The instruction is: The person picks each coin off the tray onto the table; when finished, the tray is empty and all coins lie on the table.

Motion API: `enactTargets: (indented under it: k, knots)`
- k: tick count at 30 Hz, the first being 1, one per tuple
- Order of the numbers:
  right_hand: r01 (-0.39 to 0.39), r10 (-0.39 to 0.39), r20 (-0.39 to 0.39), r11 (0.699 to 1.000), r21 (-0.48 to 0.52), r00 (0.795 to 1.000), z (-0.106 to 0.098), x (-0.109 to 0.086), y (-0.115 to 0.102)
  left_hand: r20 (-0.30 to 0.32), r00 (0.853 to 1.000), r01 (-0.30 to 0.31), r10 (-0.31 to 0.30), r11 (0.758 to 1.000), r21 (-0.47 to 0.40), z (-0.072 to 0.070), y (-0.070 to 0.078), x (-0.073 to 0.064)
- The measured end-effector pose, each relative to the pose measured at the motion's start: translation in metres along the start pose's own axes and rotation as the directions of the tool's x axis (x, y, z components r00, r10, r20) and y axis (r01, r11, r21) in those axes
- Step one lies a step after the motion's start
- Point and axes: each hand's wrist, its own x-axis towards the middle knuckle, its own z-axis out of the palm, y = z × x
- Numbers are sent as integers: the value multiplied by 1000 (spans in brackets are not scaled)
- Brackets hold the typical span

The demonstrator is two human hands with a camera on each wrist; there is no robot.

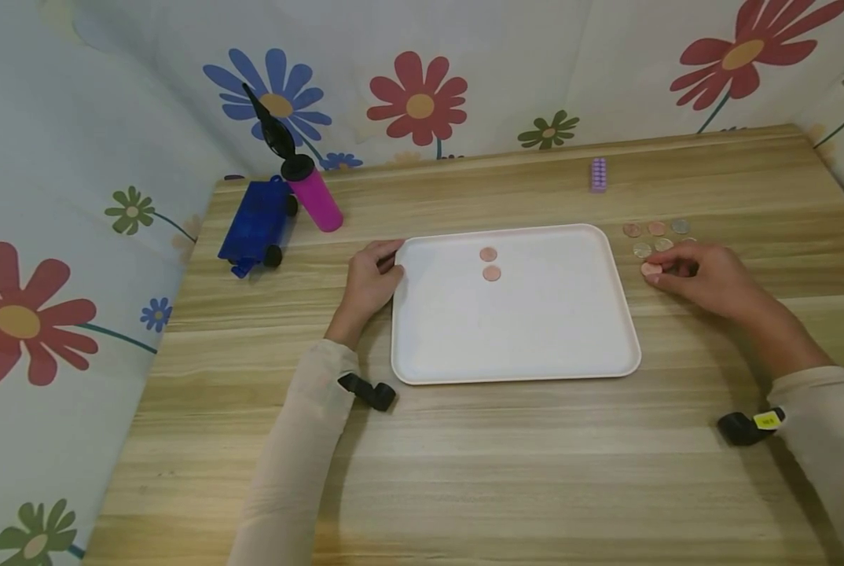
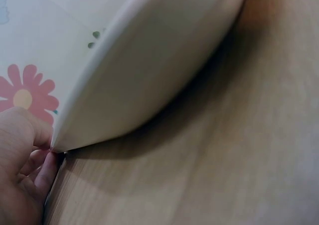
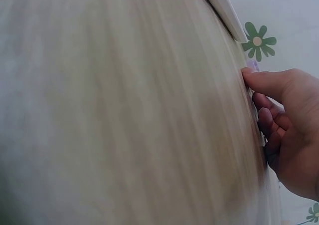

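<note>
A white rectangular tray point(image 1: 521, 330) lies on the wooden table, with two copper-coloured coins point(image 1: 491, 273) near its far edge. At the tray's far left corner, my left hand point(image 1: 371, 284) grips the rim between thumb and fingers; the left wrist view shows this hand point(image 2: 25, 160) at the tray's corner point(image 2: 124, 80). To the right of the tray, my right hand point(image 1: 708, 279) pinches a copper-coloured coin point(image 1: 651, 269) at table level. Just beyond its fingers lie several copper, silver and yellowish coins point(image 1: 656, 228), one partly hidden by the hand. In the right wrist view the fingers hide the coin.
A blue wheeled toy cart point(image 1: 255, 224) stands at the back left, beside a pink cylinder with a black nozzle point(image 1: 317, 200) that looks like a balloon pump. A small purple studded block point(image 1: 598, 174) lies near the table's back edge. Flower-printed cloth point(image 1: 493, 79) hangs behind.
</note>
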Motion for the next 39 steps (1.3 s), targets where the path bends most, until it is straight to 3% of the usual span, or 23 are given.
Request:
enactTargets:
  k: [14,35,39]
  knots:
    - [21,-20,-14,1000,24,1000,0,-2,-1,1,1000,-4,4,1000,12,-1,1,-1]
    - [-25,25,37,1000,11,999,-3,-3,-4,-6,1000,-12,12,1000,11,1,0,-1]
    - [14,-14,14,1000,24,1000,-2,-3,-11,-2,1000,-9,9,1000,18,0,0,-1]
